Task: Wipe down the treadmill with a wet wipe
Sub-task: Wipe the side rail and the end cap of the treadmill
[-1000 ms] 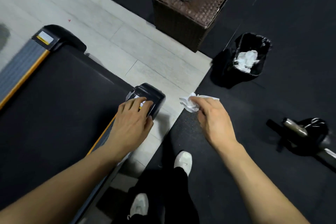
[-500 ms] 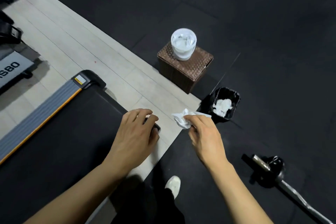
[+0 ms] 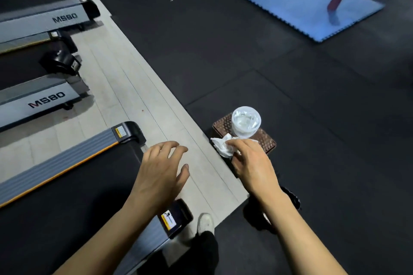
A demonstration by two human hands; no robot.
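**Hands above a treadmill's rear end, one holding a crumpled wipe**

Seen from a head-worn camera looking down. The treadmill [image 3: 51,214] fills the lower left: a broad, matte black running belt edged by a ribbed grey side rail with a thin orange stripe, and capped at each rear corner by a rounded, glossy black plastic end piece bearing a yellow and white warning label.

The left hand [image 3: 159,177] hovers over the treadmill's rear edge, between the two end caps, palm down. Its fingers are loosely spread and slightly bent, grasping nothing.

The right hand [image 3: 252,165] is to the right of the treadmill, past a strip of pale wood-grain plank floor [image 3: 138,87]. Its thumb and fingers pinch a wet wipe [image 3: 222,146], a white, crumpled, soft-looking wad that sticks out to the left of the fingertips.

Just beyond the wipe, further right of the treadmill, stands a square brown wicker stool [image 3: 266,139] with a tightly woven top. On it sits a round, translucent white tub [image 3: 245,121].

Dark rubber mat flooring [image 3: 312,100], finely speckled, spreads right of the treadmill. Far beyond lies a blue foam mat [image 3: 290,0] with toothed interlocking edges. Behind the treadmill, to the upper left, more treadmills [image 3: 44,98] are lined up, with silver panels lettered "MS80". Below the treadmill's near corner a white shoe [image 3: 205,222] and dark trouser leg show.
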